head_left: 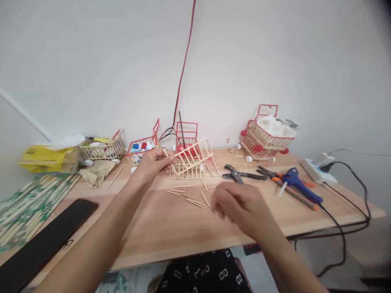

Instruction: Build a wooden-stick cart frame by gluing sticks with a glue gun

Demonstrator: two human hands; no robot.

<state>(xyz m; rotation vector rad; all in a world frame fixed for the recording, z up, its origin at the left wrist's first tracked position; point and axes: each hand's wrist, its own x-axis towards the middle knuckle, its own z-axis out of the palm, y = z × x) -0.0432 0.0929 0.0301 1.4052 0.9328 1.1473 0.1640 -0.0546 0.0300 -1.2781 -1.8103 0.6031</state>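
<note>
My left hand (152,163) is closed on one end of a small lattice frame of wooden sticks (195,154), held tilted above the table. Under it stands a low stick fence panel (187,171). My right hand (236,205) hovers over the wooden table (171,228), blurred by motion, fingers curled down near several loose sticks (191,197). Whether it holds anything does not show.
Black pliers (241,175), orange-handled cutters (271,174) and a blue glue gun (301,188) lie at the right, a power strip (317,170) beyond. Red-framed stick carts (265,138) line the wall. A black phone (45,240) and chopstick packets (27,205) sit left.
</note>
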